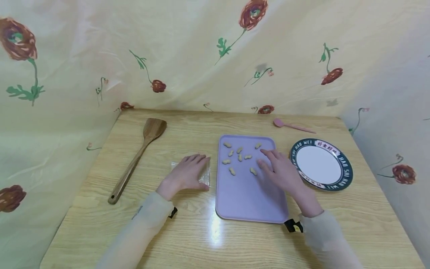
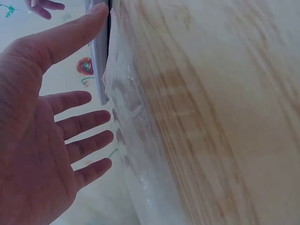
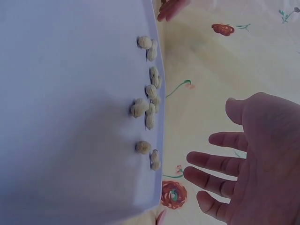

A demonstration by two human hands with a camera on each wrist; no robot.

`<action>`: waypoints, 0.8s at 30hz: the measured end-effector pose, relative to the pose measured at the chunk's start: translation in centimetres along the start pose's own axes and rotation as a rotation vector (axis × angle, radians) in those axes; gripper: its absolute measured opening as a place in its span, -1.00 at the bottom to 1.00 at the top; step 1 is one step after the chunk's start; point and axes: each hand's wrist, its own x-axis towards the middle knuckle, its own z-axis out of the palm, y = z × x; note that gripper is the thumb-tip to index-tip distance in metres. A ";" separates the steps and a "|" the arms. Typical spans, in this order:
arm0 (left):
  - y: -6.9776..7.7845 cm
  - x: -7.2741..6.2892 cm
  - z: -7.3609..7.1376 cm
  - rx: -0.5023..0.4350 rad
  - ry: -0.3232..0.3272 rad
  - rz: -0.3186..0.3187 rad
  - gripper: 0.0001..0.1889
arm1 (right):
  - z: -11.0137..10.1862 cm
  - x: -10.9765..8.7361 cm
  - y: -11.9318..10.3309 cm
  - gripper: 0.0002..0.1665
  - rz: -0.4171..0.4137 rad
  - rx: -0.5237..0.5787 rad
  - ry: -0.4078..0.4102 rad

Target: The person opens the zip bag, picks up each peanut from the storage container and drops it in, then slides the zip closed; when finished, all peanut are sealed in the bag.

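Observation:
Several unshelled peanuts [image 1: 240, 158] lie scattered over the upper half of a lavender tray [image 1: 250, 198]. My right hand [image 1: 280, 172] hovers above the tray's right side, fingers spread and holding nothing, its fingertips close to the peanuts. In the right wrist view the same peanuts [image 3: 150, 91] line up near the tray's far edge. To the left of the tray lies a clear plastic bag [image 1: 205, 176], partly hidden under my left hand [image 1: 188, 172]. In the left wrist view that hand's fingers are extended and apart, next to the crinkled bag [image 2: 136, 126], with nothing gripped.
A wooden spatula [image 1: 136, 158] lies at the left of the wooden table [image 1: 188, 239]. On the right is a white plate with a dark lettered rim [image 1: 346, 168], partly behind my right hand. Behind it rests a small pink spoon [image 1: 292, 126]. Flowered cloth [image 1: 188, 48] hangs along the back.

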 end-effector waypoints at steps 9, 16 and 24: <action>0.1 0.3 0.2 -0.030 -0.035 -0.001 0.08 | 1.1 -0.1 -0.4 -0.37 -0.028 0.022 -0.022; 0.0 0.2 0.3 -0.052 -0.021 0.009 0.04 | 1.7 -0.3 -1.0 -0.35 -0.037 0.025 -0.046; 0.1 0.2 0.4 -0.049 -0.020 0.008 0.02 | 2.6 -0.4 -1.5 -0.36 -0.030 0.046 -0.036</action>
